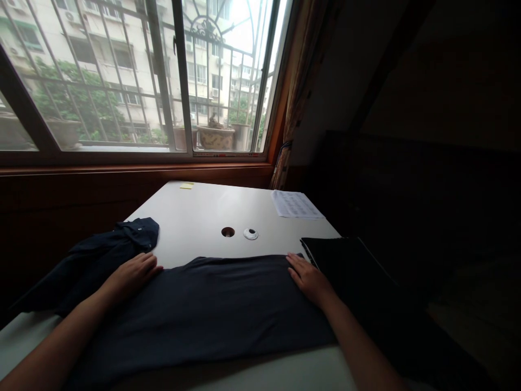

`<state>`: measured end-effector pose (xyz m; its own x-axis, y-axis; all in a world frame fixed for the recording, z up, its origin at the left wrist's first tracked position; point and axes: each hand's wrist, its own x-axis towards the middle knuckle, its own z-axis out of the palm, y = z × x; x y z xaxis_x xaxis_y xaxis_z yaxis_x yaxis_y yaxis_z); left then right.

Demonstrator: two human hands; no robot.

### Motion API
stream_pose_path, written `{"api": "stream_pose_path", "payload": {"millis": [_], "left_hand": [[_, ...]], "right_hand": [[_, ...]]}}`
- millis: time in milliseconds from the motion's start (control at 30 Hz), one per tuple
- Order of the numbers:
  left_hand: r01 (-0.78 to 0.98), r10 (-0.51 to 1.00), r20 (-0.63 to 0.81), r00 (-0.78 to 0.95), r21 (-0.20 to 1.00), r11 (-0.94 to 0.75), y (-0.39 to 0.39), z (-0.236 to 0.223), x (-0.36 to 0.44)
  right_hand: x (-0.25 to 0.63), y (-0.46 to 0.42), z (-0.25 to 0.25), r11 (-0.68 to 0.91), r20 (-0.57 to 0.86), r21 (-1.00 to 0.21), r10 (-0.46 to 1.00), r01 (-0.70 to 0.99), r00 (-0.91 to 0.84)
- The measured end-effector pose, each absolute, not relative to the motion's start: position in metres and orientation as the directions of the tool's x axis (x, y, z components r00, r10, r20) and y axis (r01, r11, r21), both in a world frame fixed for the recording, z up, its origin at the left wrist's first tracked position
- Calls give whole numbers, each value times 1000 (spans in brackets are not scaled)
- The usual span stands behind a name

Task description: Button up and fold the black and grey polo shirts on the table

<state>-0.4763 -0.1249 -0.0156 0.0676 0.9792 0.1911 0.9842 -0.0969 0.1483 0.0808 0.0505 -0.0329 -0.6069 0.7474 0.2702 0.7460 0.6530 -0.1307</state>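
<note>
A dark blue-grey piece of cloth [228, 315], perhaps a garment laid in a long band, stretches across the white table in front of me. My left hand [136, 274] rests palm down at its far left corner, fingers extended. At the far right corner, my right hand [307, 274] lies flat on the cloth with the fingers stretched out. Just beyond my left hand is a crumpled navy garment [134, 233] with small light buttons. To the right of my right hand lies a black cloth [350, 271], its outline partly lost in shadow.
The white table [195, 228] has a round cable hole [228, 232] and a loose white cap [251, 234] beside it. Printed sheets [297, 204] lie at the back right, a yellow note [186, 185] at the back left. Behind stands a barred window [171, 81] with a curtain [291, 119].
</note>
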Motion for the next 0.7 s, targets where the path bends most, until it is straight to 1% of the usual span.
{"api": "stream_pose_path", "payload": {"millis": [133,300,533,700], "left_hand": [[999,983,182,27,20,-32,-123,-22,-478],[994,979,188,-84,-58,96,-124,-21,-478],[972,960,167,-223,-32,232,-130,-10,-474],[957,951,146,-274,-55,284,-132,-5,-468]], "right_hand": [[83,54,-37,613,230,-116,782,782,-579],[88,56,-42,584,167,-85,807,807,-566],[90,57,-45,546,124,-59,835,836,-537],[91,58,-45,527,123,-63,847,847,-518]]}}
